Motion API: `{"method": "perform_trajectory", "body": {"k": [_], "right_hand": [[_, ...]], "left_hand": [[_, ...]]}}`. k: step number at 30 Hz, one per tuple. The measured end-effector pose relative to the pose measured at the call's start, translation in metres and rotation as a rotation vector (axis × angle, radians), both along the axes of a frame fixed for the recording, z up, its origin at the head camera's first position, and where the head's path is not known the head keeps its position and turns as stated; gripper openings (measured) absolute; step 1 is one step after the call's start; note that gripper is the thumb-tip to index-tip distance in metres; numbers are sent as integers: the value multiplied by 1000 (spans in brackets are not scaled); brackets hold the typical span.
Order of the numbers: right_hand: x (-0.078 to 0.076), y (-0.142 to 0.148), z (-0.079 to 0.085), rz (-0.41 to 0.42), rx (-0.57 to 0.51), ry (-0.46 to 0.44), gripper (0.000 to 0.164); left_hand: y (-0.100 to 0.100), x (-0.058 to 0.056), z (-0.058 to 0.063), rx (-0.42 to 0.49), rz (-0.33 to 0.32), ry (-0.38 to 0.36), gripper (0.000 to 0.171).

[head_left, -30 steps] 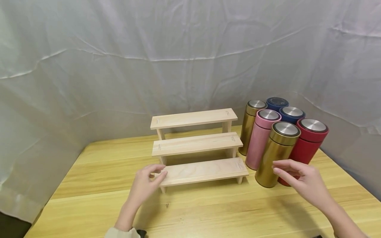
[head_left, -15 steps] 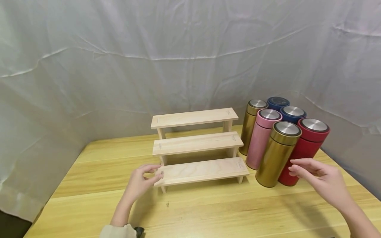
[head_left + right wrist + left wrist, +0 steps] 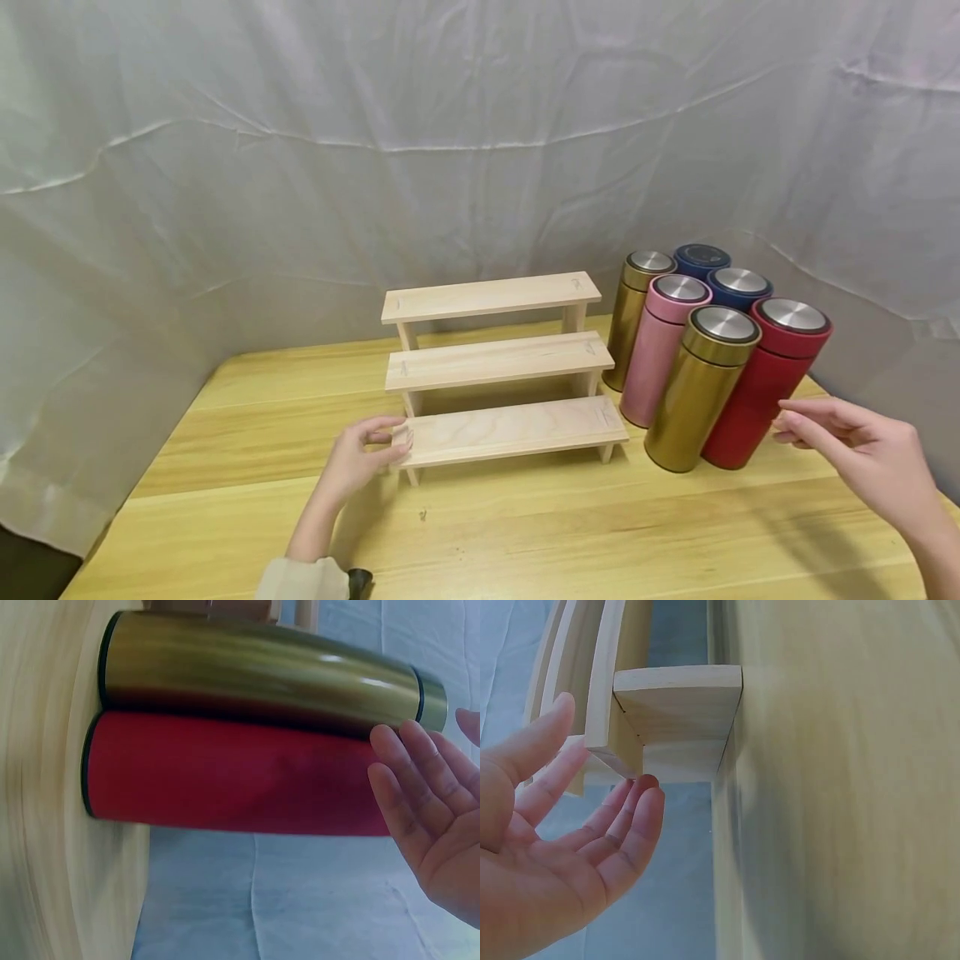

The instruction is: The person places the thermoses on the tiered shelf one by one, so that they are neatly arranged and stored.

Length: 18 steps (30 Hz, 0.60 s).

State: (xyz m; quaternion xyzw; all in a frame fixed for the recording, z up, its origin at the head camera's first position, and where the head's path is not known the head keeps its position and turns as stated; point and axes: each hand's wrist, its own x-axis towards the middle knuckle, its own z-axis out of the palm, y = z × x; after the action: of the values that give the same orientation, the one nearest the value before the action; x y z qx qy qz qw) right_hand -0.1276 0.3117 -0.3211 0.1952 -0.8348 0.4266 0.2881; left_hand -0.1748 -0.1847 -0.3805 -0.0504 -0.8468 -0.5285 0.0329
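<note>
A three-step wooden shelf (image 3: 504, 431) stands in the middle of the table. My left hand (image 3: 362, 457) is at the left end of its lowest board. In the left wrist view the thumb and the loosely bent fingers lie apart, with fingertips right at the board's end. To the right stands a red thermos flask (image 3: 753, 408), upright beside a gold flask (image 3: 687, 408). My right hand (image 3: 862, 458) is just right of the red flask, fingers relaxed and nothing in them; the right wrist view has its fingertips (image 3: 381, 739) overlapping the flask's upper part.
Behind those two flasks stand a pink flask (image 3: 655, 362), another gold flask (image 3: 624, 333) and two blue flasks (image 3: 738, 287), grouped closely. A grey-white cloth (image 3: 450, 208) hangs behind and around the wooden table (image 3: 510, 533).
My right hand has moved right, from in front of the front gold flask to beside the red one. My left hand has shifted slightly left at the board's end. The flasks stay put.
</note>
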Motion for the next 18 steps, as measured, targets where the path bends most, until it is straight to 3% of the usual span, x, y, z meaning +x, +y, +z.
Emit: {"method": "perform_trajectory", "body": {"k": [7, 13, 18], "right_hand": [[-4, 17, -3, -26, -57, -35, 24], [-8, 30, -7, -25, -110, -49, 27], [-14, 38, -10, -121, -114, -87, 31]], "left_hand": [[-2, -2, -3, 153, -10, -81, 37], [-4, -4, -7, 187, -27, -126, 40], [-4, -6, -9, 206, -53, -153, 42]]}}
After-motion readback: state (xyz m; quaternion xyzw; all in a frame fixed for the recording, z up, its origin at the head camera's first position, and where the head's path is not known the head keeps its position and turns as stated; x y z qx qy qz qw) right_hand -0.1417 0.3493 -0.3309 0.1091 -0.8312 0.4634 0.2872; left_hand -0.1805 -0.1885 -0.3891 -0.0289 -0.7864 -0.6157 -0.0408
